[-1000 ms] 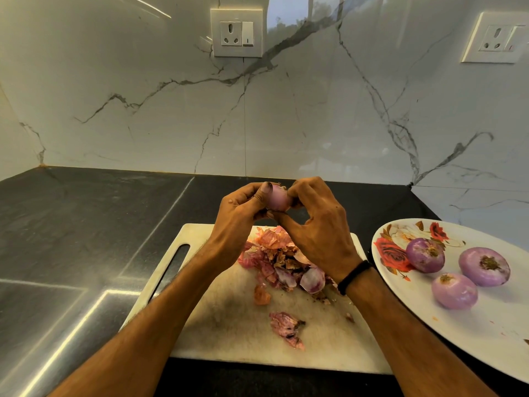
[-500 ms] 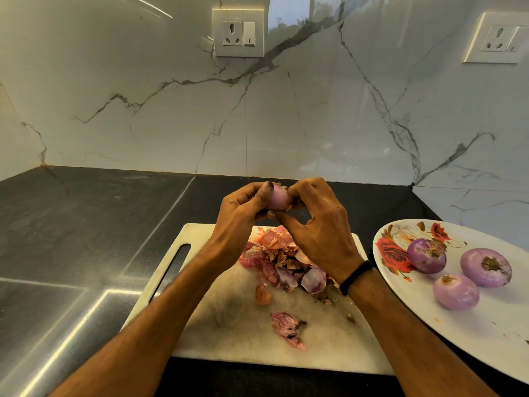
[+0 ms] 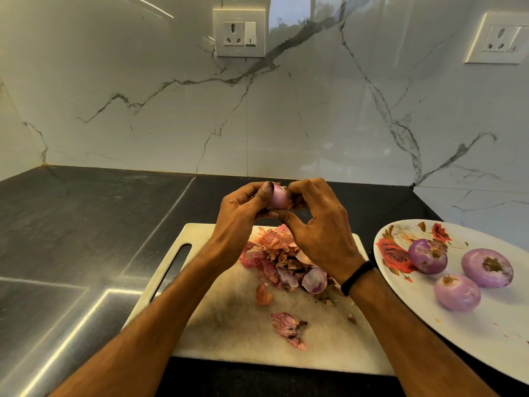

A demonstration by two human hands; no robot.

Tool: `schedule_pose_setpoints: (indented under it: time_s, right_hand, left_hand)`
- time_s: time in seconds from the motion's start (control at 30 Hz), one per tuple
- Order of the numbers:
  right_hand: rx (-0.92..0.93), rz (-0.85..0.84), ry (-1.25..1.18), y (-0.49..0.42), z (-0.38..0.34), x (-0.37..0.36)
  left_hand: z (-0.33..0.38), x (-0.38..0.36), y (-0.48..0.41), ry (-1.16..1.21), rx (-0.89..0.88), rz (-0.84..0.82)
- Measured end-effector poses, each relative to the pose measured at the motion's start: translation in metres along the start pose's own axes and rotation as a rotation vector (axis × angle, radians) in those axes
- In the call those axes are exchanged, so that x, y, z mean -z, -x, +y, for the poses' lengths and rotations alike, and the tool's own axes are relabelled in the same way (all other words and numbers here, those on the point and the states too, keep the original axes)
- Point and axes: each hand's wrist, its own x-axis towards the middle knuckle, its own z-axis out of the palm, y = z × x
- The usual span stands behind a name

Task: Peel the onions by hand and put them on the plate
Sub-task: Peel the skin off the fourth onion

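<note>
Nearest: white stone-look cutting board w/ a slot handle [image 3: 229, 333], lying on the black stone counter [image 3: 86, 224]. One torn purple skin scrap [image 3: 287, 328] lies alone at the board's front. Behind it is a heap of orange-pink papery peelings [image 3: 280, 253], incl. one thicker pale layer.

To the right, partly off-frame, is a white oval plate w/ red rose print [image 3: 486, 339]. It carries three peeled purple onions [image 3: 457, 292], apart from each other, root ends up.

Above the heap, clear of the board: left hand [image 3: 237, 219] curls round a small pale-purple onion [image 3: 278, 197], thumb pressed on its flank. Right hand [image 3: 320, 233], black band on the wrist, pinches at the onion's top end, where a dry brown bit shows; thumb props it from below. Most of the onion is hidden by fingers, so can't tell how much skin is left.

Handling, my guess: light, firm, round, and slick once bare, so it could squirt out of a tight pinch. Best cradled across the sides in the left hand. Skin is thin and brittle and tears in strips, so take it at the tip and pull down.

Far back: white veined marble wall w/ two sockets [image 3: 240, 32].
</note>
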Motion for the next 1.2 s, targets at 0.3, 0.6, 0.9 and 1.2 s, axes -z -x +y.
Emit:
schedule_pose_setpoints:
  time_s: [0.3, 0.6, 0.9, 1.2]
  right_hand:
    - [-0.043, 0.019, -0.083, -0.0015, -0.0023, 0.0006]
    - [-0.008, 0.063, -0.022, -0.0018, 0.0029, -0.0007]
    - [0.003, 0.083, 0.019, -0.0014, 0.0060, -0.0029]
    - [-0.025, 0.035, 0.022, -0.0001, 0.0034, -0.0023]
  left_hand:
    - [-0.0010, 0.0006, -0.0011, -0.002, 0.002, 0.021]
    - [-0.0028, 0.0006, -0.0014, -0.027, -0.003, 0.022]
    - [-0.0037, 0.0006, -0.0020, -0.016, 0.012, 0.034]
    - [0.0000, 0.0025, -0.0027, 0.033, 0.036, 0.079]
